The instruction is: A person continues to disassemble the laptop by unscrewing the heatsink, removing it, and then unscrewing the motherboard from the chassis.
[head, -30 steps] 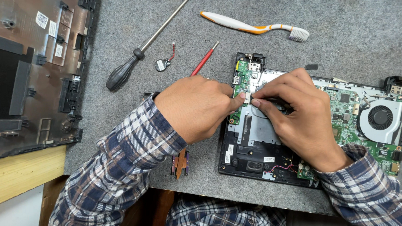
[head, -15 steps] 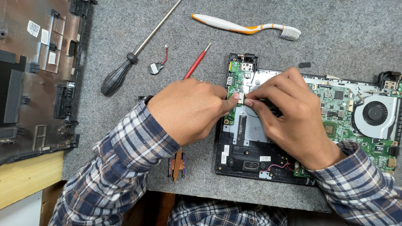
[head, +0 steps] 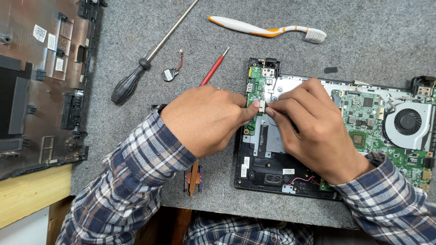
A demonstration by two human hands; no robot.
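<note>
The opened laptop base [head: 277, 171] lies on the grey mat [head: 360, 50], and everything else is placed from it. Both hands meet over its left part: the left hand [head: 206, 119] comes in from the left with its fingers curled narrow, thumb and forefinger pinched at a small white connector [head: 259, 106] on the narrow green side board [head: 256, 85]; the right hand [head: 311, 129] rests on the silver metal plate [head: 269, 140], its fingertips [head: 270, 111] pressed to the same connector from the other side. Whether either hand actually holds anything there cannot be told. Toward the right end of the base sit the main green board [head: 367, 117] and the round cooling fan [head: 407, 121]. Left of the base lie a red-handled tool [head: 215, 69], a coin cell with red wire [head: 170, 73] and 1 long black-handled screwdriver [head: 148, 59]. Above it lies a white and orange toothbrush [head: 268, 31]. Far left rests the dark bottom cover [head: 28, 85].
</note>
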